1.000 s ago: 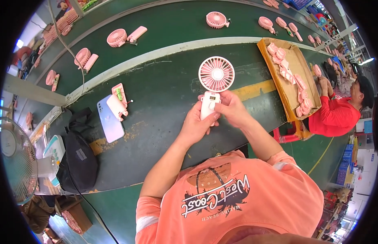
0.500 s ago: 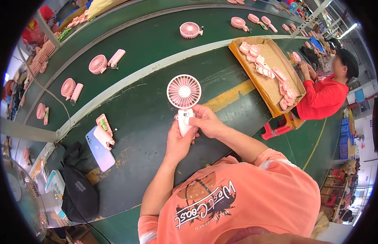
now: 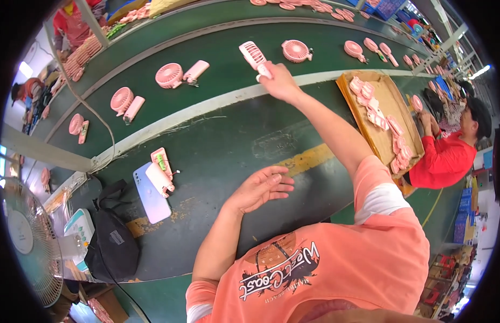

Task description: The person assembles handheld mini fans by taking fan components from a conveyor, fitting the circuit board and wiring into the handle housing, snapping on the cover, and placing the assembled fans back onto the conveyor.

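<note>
My right hand (image 3: 280,82) reaches out over the green belt (image 3: 223,70), closed on the handle of a pink handheld fan (image 3: 253,54). The round head of that fan points away from me and is seen tilted. On the belt just right of it lies another pink fan head (image 3: 296,50). Above the dark worktable (image 3: 217,156), my left hand (image 3: 262,188) is held out with its fingers apart and nothing in it. Further left, pink handle shells (image 3: 160,177), one with a green part inside, rest on a pale blue phone (image 3: 148,196).
A cardboard tray (image 3: 392,89) of pink parts stands on the right, beside a person in red (image 3: 446,156). At the left are a black bag (image 3: 114,242), a metal desk fan (image 3: 32,242) and a post (image 3: 45,151). More pink fans (image 3: 169,75) lie along the belt.
The fan was upright in both hands over the worktable. My left hand has let go and opened; my right has carried the fan forward to the belt. The whole view has shifted a little.
</note>
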`<state>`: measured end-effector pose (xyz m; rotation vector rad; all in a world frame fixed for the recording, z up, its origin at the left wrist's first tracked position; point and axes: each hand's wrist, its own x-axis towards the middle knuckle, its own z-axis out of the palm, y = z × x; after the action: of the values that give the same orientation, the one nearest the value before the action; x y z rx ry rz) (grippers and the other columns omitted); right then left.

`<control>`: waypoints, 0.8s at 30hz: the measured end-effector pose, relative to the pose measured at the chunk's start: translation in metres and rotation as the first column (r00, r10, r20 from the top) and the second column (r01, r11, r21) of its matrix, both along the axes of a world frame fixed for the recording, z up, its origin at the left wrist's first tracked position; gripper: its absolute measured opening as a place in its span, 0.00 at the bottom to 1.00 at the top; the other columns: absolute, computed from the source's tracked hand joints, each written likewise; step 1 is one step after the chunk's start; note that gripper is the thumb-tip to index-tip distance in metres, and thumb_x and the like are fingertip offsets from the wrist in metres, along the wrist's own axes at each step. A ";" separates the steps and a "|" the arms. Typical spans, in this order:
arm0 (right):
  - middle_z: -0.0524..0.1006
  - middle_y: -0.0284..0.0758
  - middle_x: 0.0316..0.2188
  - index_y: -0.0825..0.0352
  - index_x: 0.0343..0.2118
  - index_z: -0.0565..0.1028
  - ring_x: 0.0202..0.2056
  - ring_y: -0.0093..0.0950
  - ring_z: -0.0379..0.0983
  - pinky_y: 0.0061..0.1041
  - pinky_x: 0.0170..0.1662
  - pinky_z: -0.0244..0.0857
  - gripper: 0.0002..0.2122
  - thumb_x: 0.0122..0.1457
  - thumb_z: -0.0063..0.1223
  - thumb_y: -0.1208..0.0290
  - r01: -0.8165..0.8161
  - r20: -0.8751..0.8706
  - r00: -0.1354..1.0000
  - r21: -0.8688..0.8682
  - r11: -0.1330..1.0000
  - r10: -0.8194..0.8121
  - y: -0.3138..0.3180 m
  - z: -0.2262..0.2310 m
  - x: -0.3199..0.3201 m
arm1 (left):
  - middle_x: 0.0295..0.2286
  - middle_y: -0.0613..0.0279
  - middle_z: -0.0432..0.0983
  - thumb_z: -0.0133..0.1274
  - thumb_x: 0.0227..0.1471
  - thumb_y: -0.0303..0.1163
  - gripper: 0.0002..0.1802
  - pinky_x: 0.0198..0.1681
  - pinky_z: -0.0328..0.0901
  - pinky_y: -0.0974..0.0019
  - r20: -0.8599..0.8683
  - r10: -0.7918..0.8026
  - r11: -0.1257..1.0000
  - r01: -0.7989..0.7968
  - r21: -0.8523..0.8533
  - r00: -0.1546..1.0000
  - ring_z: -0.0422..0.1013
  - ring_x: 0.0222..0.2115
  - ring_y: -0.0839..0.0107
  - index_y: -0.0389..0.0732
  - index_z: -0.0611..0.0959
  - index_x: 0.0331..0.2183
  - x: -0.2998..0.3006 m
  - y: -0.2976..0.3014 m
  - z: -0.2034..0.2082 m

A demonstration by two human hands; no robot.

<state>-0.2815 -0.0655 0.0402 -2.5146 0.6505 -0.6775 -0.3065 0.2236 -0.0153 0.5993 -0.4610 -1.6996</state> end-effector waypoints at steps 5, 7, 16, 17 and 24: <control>0.68 0.55 0.46 0.68 0.47 0.71 0.43 0.50 0.71 0.43 0.47 0.67 0.19 0.56 0.50 0.62 0.221 -0.132 0.964 -0.071 0.973 -0.229 -0.040 -0.028 0.050 | 0.48 0.52 0.72 0.44 0.64 0.34 0.21 0.50 0.68 0.61 -0.031 -0.039 0.999 0.040 0.020 0.999 0.71 0.48 0.63 0.38 0.67 0.56 0.001 0.002 -0.002; 0.70 0.54 0.43 0.70 0.45 0.72 0.43 0.50 0.71 0.43 0.47 0.67 0.18 0.57 0.49 0.62 0.196 -0.084 0.975 -0.122 0.973 -0.207 -0.068 -0.052 0.057 | 0.49 0.52 0.71 0.44 0.64 0.34 0.21 0.51 0.68 0.61 -0.055 -0.062 0.998 0.063 0.014 0.997 0.71 0.49 0.63 0.39 0.67 0.56 0.001 -0.001 -0.003; 0.72 0.51 0.47 0.67 0.42 0.74 0.45 0.48 0.71 0.42 0.51 0.66 0.19 0.48 0.58 0.64 0.523 0.158 0.842 -0.467 0.713 -0.515 -0.189 -0.040 0.016 | 0.50 0.50 0.70 0.43 0.64 0.34 0.22 0.52 0.67 0.59 -0.114 -0.070 0.996 0.076 0.052 0.991 0.70 0.50 0.62 0.37 0.66 0.57 0.007 -0.004 0.002; 0.70 0.51 0.49 0.66 0.45 0.72 0.47 0.47 0.70 0.41 0.51 0.65 0.23 0.47 0.61 0.60 0.505 0.032 0.831 -0.462 0.729 -0.555 -0.196 -0.036 0.010 | 0.50 0.49 0.70 0.43 0.65 0.35 0.22 0.52 0.67 0.59 -0.130 -0.074 0.996 0.081 0.044 0.989 0.70 0.50 0.62 0.37 0.65 0.57 0.008 -0.005 0.002; 0.69 0.44 0.47 0.64 0.47 0.70 0.50 0.42 0.65 0.39 0.50 0.66 0.38 0.32 0.72 0.48 0.398 -0.297 0.723 -0.559 0.728 -0.624 -0.151 0.010 -0.005 | 0.50 0.49 0.70 0.42 0.65 0.36 0.23 0.52 0.67 0.58 -0.137 -0.067 0.998 0.069 0.010 0.988 0.69 0.51 0.61 0.37 0.65 0.57 0.010 -0.001 -0.001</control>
<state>-0.2869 -0.2161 0.0500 -2.9824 1.6152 -0.4199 -0.2963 0.2221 -0.0168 0.4786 -0.3745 -1.7978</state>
